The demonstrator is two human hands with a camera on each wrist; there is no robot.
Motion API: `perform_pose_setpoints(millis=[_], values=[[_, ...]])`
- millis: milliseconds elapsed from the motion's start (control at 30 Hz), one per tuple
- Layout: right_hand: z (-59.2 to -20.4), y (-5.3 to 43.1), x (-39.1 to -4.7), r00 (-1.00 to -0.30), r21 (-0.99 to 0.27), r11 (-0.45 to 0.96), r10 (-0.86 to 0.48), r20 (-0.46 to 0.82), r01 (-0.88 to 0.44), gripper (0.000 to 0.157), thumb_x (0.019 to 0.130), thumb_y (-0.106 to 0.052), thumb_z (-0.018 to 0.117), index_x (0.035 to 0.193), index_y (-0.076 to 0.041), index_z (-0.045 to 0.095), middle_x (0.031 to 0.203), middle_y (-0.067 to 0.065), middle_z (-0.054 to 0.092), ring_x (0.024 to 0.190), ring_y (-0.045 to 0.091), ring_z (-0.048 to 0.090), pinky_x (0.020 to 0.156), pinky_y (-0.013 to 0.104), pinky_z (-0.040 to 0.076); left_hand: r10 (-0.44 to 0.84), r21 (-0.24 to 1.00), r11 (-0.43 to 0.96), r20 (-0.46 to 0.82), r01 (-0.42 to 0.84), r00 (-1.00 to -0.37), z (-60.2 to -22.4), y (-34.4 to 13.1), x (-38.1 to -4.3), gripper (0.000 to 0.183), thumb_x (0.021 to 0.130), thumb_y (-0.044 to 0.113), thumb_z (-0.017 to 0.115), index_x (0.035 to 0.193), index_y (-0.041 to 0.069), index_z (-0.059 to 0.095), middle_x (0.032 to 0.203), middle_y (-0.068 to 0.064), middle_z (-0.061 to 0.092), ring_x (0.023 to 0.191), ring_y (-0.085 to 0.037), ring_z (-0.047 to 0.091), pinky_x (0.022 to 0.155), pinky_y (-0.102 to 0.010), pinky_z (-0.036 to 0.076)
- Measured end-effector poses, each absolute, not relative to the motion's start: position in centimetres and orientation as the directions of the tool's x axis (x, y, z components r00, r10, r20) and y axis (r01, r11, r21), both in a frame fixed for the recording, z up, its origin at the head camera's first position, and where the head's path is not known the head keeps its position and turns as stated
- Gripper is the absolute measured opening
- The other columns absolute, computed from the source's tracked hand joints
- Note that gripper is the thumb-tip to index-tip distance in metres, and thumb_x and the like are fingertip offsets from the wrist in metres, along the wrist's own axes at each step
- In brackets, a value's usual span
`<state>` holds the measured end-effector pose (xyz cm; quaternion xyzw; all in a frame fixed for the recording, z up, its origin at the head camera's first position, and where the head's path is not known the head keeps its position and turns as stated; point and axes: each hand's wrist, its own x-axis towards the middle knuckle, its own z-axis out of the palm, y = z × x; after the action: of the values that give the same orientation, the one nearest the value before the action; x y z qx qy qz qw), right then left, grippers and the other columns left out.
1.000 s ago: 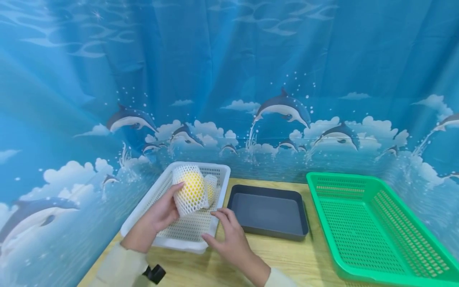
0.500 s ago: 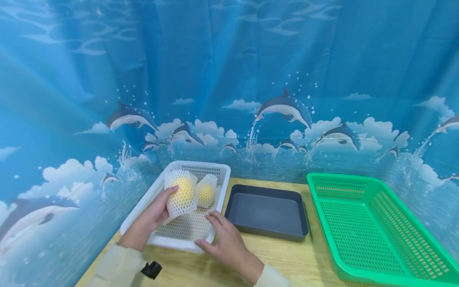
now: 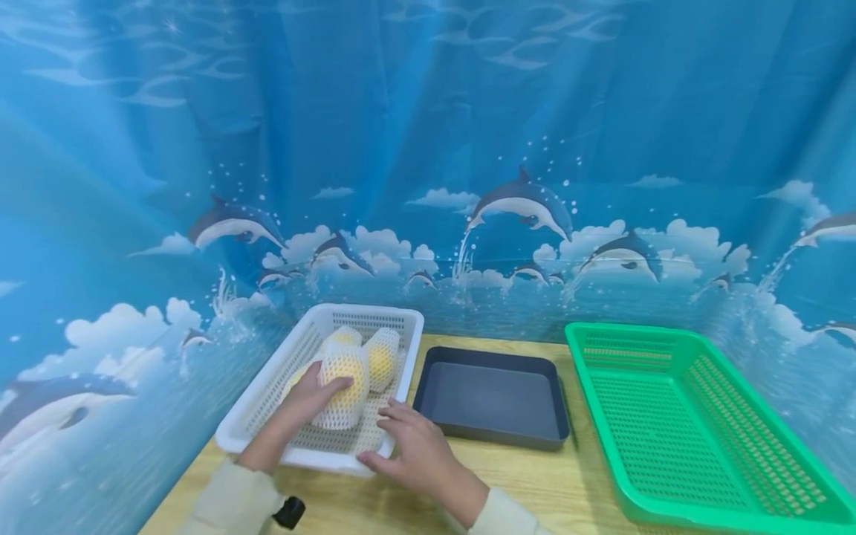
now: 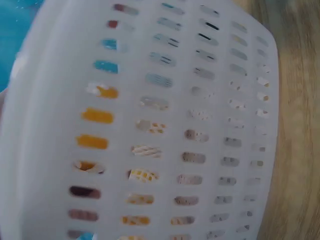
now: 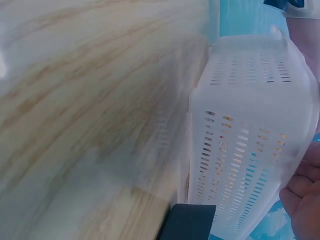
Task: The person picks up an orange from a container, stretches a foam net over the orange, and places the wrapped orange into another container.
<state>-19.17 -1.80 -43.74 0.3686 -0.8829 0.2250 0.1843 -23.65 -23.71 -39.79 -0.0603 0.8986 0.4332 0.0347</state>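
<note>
Inside the white basket [image 3: 234,438], my left hand [image 3: 304,401] grips a yellow fruit [image 3: 342,405] in a white foam net, thumb across its front. Several similar netted fruits lie around it; one netted fruit [image 3: 383,358] is at the basket's right side. My right hand [image 3: 417,449] is at the near right corner of the basket, fingers relaxed and thumb by the rim. The right wrist view shows the right hand's fingers [image 5: 300,187] close to the rim. In the left wrist view the basket's slotted wall [image 4: 165,120] hides most of the left hand's work.
A dark grey rectangular tray [image 3: 495,397] lies right of the basket. Farther right stands a large green basket [image 3: 675,423]. All rest on a wooden table [image 3: 515,475], with a blue dolphin-print curtain [image 3: 428,148] behind.
My left hand has lowered the netted fruit toward the near part of the white basket, uncovering other netted fruits behind it. My right hand has shifted slightly left and down along the rim.
</note>
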Motion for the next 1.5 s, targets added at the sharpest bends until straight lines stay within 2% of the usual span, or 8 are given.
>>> perform_pose_setpoints(millis=[133, 433, 767, 1000, 1500], values=[[-43.7, -1.9, -19.3, -0.654, -0.253, 0.627, -0.566, 0.502, -0.737, 0.060, 0.090, -0.058, 0.058, 0.116, -0.005, 0.069, 0.127, 0.010, 0.063, 0.124, 0.024, 0.055, 0.098, 0.038, 0.049, -0.072, 0.695, 0.712, -0.069, -0.100, -0.995, -40.5, -23.4, -23.7, 0.085, 0.091, 0.049, 0.059, 0.147, -0.006, 0.026, 0.140, -0.033, 0.042, 0.123, -0.050, 0.046, 0.101, -0.060, 0.041], [-43.7, -1.9, -19.3, -0.652, -0.250, 0.626, -0.569, 0.501, -0.738, 0.055, 0.088, -0.057, 0.061, 0.106, -0.007, 0.073, 0.122, 0.007, 0.066, 0.123, 0.022, 0.056, 0.097, 0.036, 0.050, -0.054, 0.520, 0.853, -0.013, -0.053, -0.998, -42.2, -22.9, -23.6, 0.092, 0.084, 0.052, 0.064, 0.142, -0.012, 0.032, 0.132, -0.039, 0.046, 0.113, -0.055, 0.050, 0.091, -0.062, 0.046], [-43.7, -1.9, -19.4, -0.653, -0.267, 0.617, -0.563, 0.506, -0.740, 0.053, 0.087, -0.056, 0.063, 0.107, -0.007, 0.073, 0.123, 0.007, 0.066, 0.123, 0.022, 0.056, 0.096, 0.037, 0.051, 0.008, 0.379, 0.925, 0.024, 0.017, -1.000, -42.8, -22.5, -23.7, 0.089, 0.079, 0.044, 0.072, 0.135, -0.017, 0.038, 0.113, -0.039, 0.057, 0.094, -0.051, 0.060, 0.078, -0.056, 0.053], [-43.7, -1.8, -19.4, -0.675, -0.277, 0.633, -0.561, 0.479, -0.723, 0.056, 0.087, -0.058, 0.062, 0.108, -0.007, 0.073, 0.125, 0.006, 0.065, 0.125, 0.021, 0.055, 0.096, 0.037, 0.051, 0.013, 0.362, 0.932, -0.019, 0.005, -1.000, -42.7, -22.2, -23.6, 0.089, 0.079, 0.041, 0.074, 0.135, -0.017, 0.037, 0.114, -0.038, 0.057, 0.098, -0.051, 0.059, 0.084, -0.057, 0.051], [-43.8, -1.9, -19.3, -0.673, -0.285, 0.624, -0.568, 0.473, -0.727, 0.053, 0.088, -0.057, 0.062, 0.105, -0.008, 0.074, 0.121, 0.004, 0.067, 0.125, 0.021, 0.054, 0.095, 0.037, 0.052, -0.010, 0.332, 0.943, -0.052, -0.026, -0.999, -42.5, -22.0, -23.3, 0.093, 0.081, 0.049, 0.072, 0.141, -0.012, 0.036, 0.126, -0.036, 0.053, 0.108, -0.052, 0.055, 0.090, -0.060, 0.048]])
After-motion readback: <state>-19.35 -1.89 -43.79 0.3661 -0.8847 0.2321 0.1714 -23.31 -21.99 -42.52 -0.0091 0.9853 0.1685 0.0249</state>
